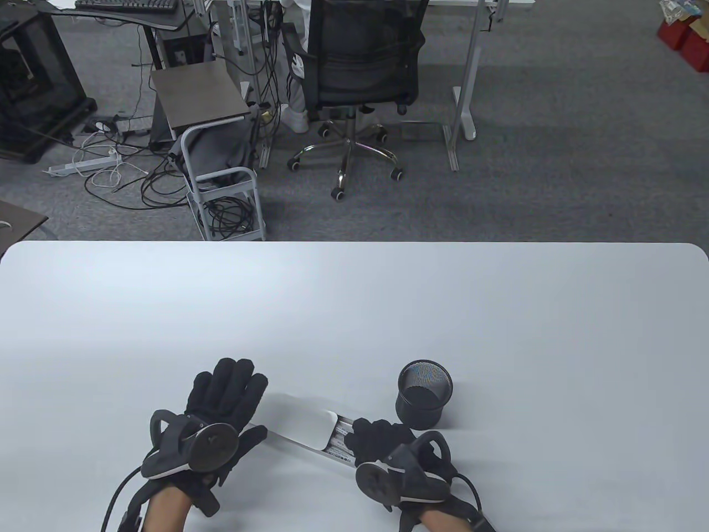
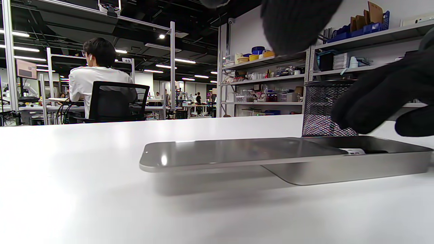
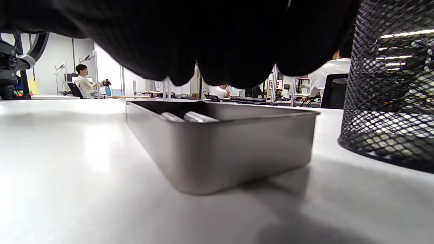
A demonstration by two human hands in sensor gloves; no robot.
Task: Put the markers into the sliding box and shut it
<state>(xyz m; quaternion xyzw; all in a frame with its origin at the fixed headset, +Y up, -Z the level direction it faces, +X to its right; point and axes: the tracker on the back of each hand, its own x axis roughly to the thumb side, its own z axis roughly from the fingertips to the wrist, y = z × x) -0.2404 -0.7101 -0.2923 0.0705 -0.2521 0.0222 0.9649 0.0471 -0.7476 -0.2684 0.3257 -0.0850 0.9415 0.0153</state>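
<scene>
Worktop: white, glossy, with rounded far corners; most of it bare.
Sliding box: a flat metal tray lying on the worktop near the front edge, its lid slid partway off toward the left, so the right end stands open.
Markers: lying inside the open end of the tray.
Mesh cup: black, upright on the worktop, just beside the box's right end.

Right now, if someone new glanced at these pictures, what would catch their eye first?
Probably the two black gloved hands at the table's near edge, the left hand flat by the lid's left end, the right hand over the sliding box. The metal lid covers most of it, with markers showing in the uncovered end. A black mesh cup stands just beyond the right hand.
</scene>
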